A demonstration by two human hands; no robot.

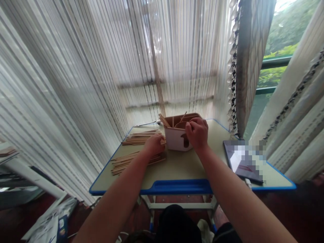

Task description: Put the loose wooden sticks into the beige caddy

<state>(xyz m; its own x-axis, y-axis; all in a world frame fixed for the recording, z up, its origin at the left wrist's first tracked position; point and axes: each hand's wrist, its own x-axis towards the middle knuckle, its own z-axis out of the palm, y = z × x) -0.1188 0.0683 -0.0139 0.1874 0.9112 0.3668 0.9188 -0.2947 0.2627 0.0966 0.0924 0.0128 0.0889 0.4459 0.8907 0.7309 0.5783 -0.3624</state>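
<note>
Forearms (234,189) outstretched; left hand (154,144) at sticks (138,139), right hand (199,132) (curled) at box (174,140).

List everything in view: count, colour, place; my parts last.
Box: one, white, brown inside, on table.
Sticks: uncounted, light brown, left of box and inside it.
Utensil: one, silvery, behind sticks.
Tablet: one, dark, table's right.
Plug: one, white, by tablet.
Table: one, cream, blue-edged, centre.
Curtains: several, pale, behind.
Foliage: uncounted, green, outside right.
Stand: one, white, far left.
Clutter: uncounted, mixed colours, lower left.
Floor: one, dark red, below.
Left grip: one, bare, at sticks.
Right grip: one, bare, at box rim.
Arms: two, bare, foreground.
Legs: two, dark-clothed, bottom.
</note>
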